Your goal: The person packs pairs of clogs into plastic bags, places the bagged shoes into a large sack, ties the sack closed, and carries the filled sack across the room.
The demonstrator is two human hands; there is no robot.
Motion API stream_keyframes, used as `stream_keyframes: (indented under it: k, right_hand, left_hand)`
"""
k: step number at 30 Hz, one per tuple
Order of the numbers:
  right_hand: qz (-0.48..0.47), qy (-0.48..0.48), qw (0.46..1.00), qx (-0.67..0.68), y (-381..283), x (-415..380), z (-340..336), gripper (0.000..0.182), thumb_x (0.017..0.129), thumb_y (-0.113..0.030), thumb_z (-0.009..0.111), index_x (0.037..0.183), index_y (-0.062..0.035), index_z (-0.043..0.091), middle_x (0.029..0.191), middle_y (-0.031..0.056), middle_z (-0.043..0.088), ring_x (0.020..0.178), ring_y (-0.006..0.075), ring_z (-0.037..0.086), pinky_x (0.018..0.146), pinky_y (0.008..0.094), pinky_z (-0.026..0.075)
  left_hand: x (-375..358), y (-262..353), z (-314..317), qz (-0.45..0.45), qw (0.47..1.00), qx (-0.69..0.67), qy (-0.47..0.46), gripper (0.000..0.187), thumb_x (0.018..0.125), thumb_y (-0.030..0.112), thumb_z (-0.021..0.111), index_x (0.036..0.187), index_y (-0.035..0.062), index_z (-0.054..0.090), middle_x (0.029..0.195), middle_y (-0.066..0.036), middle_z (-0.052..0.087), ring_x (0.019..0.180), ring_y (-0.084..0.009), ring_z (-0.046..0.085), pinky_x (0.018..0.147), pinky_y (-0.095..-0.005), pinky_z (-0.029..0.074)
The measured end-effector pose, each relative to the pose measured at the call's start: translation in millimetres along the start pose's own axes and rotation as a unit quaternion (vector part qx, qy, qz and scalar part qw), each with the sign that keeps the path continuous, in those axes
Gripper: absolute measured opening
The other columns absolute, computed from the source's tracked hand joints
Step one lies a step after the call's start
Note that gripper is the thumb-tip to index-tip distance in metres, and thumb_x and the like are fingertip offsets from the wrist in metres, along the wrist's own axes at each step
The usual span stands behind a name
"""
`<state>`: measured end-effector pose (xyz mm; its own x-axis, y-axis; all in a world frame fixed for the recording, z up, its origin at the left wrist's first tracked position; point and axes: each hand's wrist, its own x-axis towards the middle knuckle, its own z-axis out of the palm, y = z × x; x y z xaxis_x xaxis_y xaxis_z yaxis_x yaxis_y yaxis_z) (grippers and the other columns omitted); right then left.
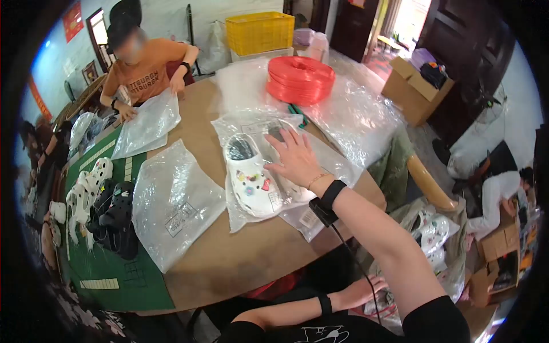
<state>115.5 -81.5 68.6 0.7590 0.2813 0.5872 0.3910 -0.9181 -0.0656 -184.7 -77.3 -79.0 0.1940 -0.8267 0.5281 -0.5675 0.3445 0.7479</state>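
A white clog (251,177) with coloured charms lies in a clear plastic bag (237,220) on the brown tabletop. My right hand (294,157) rests over the right part of that bag with its fingers spread; what lies beneath the palm is largely hidden. Down at the table's right side, my left hand (360,291) reaches toward a big sack of bagged white clogs (432,237). Its visible fingers look stretched out, and their tips are partly hidden. An unfilled clear bag (177,206) lies left of the bagged clog. More plastic bags (306,220) lie under it.
Loose white and black clogs (117,220) sit on a green mat (151,286) at left. A red twine roll (300,80) stands on plastic sheets (354,114) at the back. Across the table a person (146,71) holds a bag. Cardboard boxes (417,88) stand at right.
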Motion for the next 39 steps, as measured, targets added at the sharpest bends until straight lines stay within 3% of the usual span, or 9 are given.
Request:
stream_keyframes:
  k: [2,7,12,20,28,32,36,37,39]
  right_hand:
    - [0.115,-0.211,0.97,0.018,-6.1,20.6,1.5,0.058,0.085,-0.046,0.06,0.137,-0.0212,0.047,0.12,0.0183,0.052,0.119,0.0336,0.045,0.1,0.0519,0.034]
    - [0.03,-0.04,0.998,0.048,12.2,11.4,49.9,0.017,0.088,-0.032,0.059,0.095,-0.0182,0.067,0.084,0.0043,0.056,0.093,0.0235,0.055,0.086,0.0439,0.039]
    - [0.038,-0.006,0.996,0.081,15.8,0.4,26.1,0.015,0.085,-0.028,0.061,0.095,-0.0176,0.066,0.082,0.0038,0.054,0.09,0.0232,0.054,0.089,0.0421,0.039]
    - [0.017,0.038,0.998,-0.048,40.8,-113.1,-178.1,0.012,0.081,-0.017,0.064,0.093,-0.0172,0.065,0.08,0.0043,0.05,0.085,0.0247,0.052,0.085,0.0398,0.04]
    - [0.231,-0.021,0.935,-0.268,39.7,-288.5,-366.2,0.012,0.077,-0.009,0.065,0.089,-0.0065,0.064,0.076,0.0078,0.049,0.08,0.0279,0.05,0.077,0.0373,0.039]
    - [0.301,-0.038,0.888,-0.345,29.2,-364.3,-388.5,0.01,0.082,-0.015,0.063,0.089,-0.0079,0.065,0.075,0.0067,0.05,0.081,0.0272,0.051,0.079,0.0397,0.041]
    - [0.511,0.116,0.835,-0.168,54.0,-466.9,-362.9,0.017,0.085,-0.014,0.061,0.096,-0.0011,0.064,0.085,0.0125,0.059,0.079,0.0285,0.055,0.076,0.0367,0.043]
    - [0.646,0.248,0.721,0.004,62.9,-496.1,-337.6,0.021,0.086,-0.015,0.059,0.1,-0.0001,0.064,0.093,0.0152,0.061,0.082,0.0285,0.057,0.078,0.0355,0.044]
    - [0.629,0.226,0.742,-0.048,82.3,-564.7,-286.6,0.021,0.088,-0.017,0.057,0.101,-0.0017,0.064,0.095,0.0162,0.061,0.088,0.0303,0.057,0.083,0.0375,0.044]
  left_hand:
    - [-4.4,-9.2,1.7,0.041,0.999,0.018,0.013,0.043,0.083,0.013,0.061,0.124,0.0073,0.049,0.118,-0.01,0.051,0.106,-0.0304,0.05,0.089,-0.0408,0.046]
    - [-5.6,-19.1,10.7,0.01,0.999,-0.053,-0.001,0.044,0.081,0.015,0.064,0.121,0.0082,0.049,0.114,-0.008,0.051,0.103,-0.0291,0.05,0.085,-0.0392,0.049]
    - [-6.6,-13.6,8.0,-0.049,0.995,0.01,-0.088,0.044,0.08,0.014,0.065,0.121,0.0072,0.049,0.112,-0.01,0.051,0.104,-0.0314,0.05,0.085,-0.0404,0.048]
    - [6.9,10.8,-22.0,-0.109,0.98,0.046,-0.158,0.045,0.082,0.015,0.064,0.125,0.0063,0.051,0.117,-0.014,0.052,0.111,-0.0348,0.05,0.096,-0.0409,0.044]
    - [20.0,33.5,-12.9,-0.113,0.982,0.095,-0.114,0.044,0.085,0.015,0.063,0.127,0.0055,0.05,0.11,-0.014,0.052,0.105,-0.0333,0.052,0.088,-0.0403,0.048]
    - [34.8,41.7,-11.0,-0.102,0.987,0.058,-0.114,0.024,0.083,0.011,0.064,0.106,0.0052,0.059,0.099,-0.01,0.053,0.098,-0.0297,0.055,0.081,-0.0389,0.049]
    - [49.8,59.0,-16.5,-0.079,0.992,0.035,-0.094,0.015,0.082,0.009,0.064,0.097,0.0044,0.061,0.096,-0.009,0.054,0.094,-0.0293,0.056,0.077,-0.0383,0.049]
    - [53.0,62.4,-16.9,-0.068,0.993,0.024,-0.088,0.014,0.082,0.009,0.064,0.095,0.0041,0.061,0.096,-0.009,0.054,0.093,-0.0287,0.056,0.076,-0.038,0.049]
    - [54.3,61.9,-10.7,-0.058,0.995,0.015,-0.083,0.013,0.083,0.009,0.064,0.094,0.0038,0.062,0.095,-0.009,0.054,0.091,-0.0281,0.056,0.075,-0.0377,0.05]
